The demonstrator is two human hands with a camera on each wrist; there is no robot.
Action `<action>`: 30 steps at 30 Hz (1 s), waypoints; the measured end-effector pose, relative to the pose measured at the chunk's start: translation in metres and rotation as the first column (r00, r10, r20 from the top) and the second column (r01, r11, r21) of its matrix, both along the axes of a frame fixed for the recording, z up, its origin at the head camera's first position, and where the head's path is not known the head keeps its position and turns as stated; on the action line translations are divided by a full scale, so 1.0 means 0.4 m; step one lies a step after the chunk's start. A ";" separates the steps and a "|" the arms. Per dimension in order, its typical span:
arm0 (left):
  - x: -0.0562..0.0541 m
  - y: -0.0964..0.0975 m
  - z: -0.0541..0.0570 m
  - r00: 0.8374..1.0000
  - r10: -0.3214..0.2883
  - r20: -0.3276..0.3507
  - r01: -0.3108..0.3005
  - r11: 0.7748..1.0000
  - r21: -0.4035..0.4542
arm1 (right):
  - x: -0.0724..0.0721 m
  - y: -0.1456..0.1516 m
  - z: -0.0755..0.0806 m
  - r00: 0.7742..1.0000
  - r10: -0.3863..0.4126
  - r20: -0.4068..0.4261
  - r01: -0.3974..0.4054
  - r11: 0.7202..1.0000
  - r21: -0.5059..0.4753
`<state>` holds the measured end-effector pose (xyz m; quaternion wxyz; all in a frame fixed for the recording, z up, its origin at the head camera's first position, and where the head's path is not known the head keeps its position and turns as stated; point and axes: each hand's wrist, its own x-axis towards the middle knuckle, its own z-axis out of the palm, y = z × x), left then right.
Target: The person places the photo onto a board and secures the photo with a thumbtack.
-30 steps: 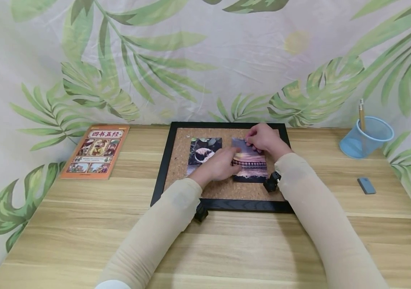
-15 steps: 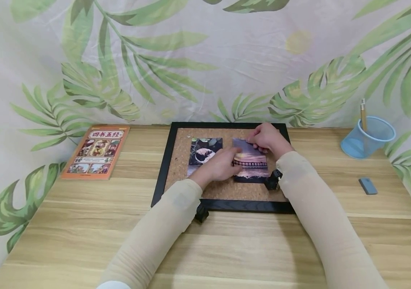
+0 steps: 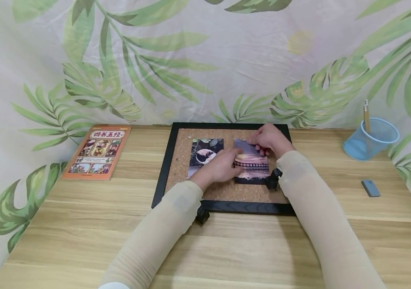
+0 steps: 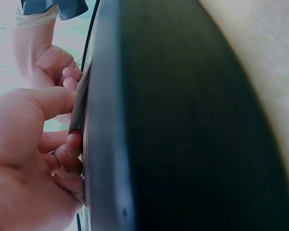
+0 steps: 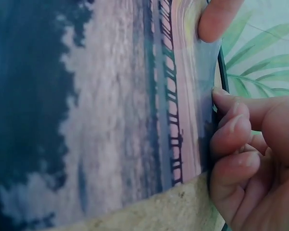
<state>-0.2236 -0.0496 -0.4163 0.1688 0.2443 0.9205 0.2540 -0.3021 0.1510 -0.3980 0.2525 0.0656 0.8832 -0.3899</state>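
My left hand [image 3: 220, 165] rests over the left edge of a sunset photograph [image 3: 251, 168]. In the left wrist view its thumb [image 4: 58, 102] touches the print's surface; the other fingers are bent loosely beside the edge, which bows slightly upward. My right hand [image 3: 269, 138] is at the print's upper edge. In the right wrist view its thumb tip [image 5: 221, 96] meets the print, and the other fingers [image 5: 235, 168] are curled. Whatever lies under that tip is hidden. Beneath is a cork board [image 3: 219, 195] with a black frame [image 3: 241, 206].
A second photograph [image 3: 199, 149] lies on the cork, partly covered by my left hand. An orange book [image 3: 97, 152] sits at the desk's left. To the right stand a blue mesh cup [image 3: 360, 146] holding a pencil [image 3: 366, 118] and a small grey-blue block [image 3: 371, 188].
Both hands stay almost where they were on the print. The right hand's fingertips shift very slightly at its upper edge; the whole scene drifts a little with the head camera.
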 end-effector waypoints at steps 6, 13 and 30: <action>0.005 0.006 0.003 0.999 -0.003 -0.032 0.002 1.000 -0.025 | 0.000 0.005 -0.002 1.000 -0.009 0.016 0.009 1.000 -0.001; -0.013 0.005 -0.013 0.995 -0.018 -0.095 0.008 0.995 -0.099 | 0.010 0.010 -0.022 0.997 0.018 -0.074 -0.022 0.998 -0.052; 0.015 -0.082 0.044 0.985 0.149 -0.093 -0.133 0.979 0.157 | 0.103 0.068 0.010 0.910 0.102 -0.401 -0.150 0.985 -0.090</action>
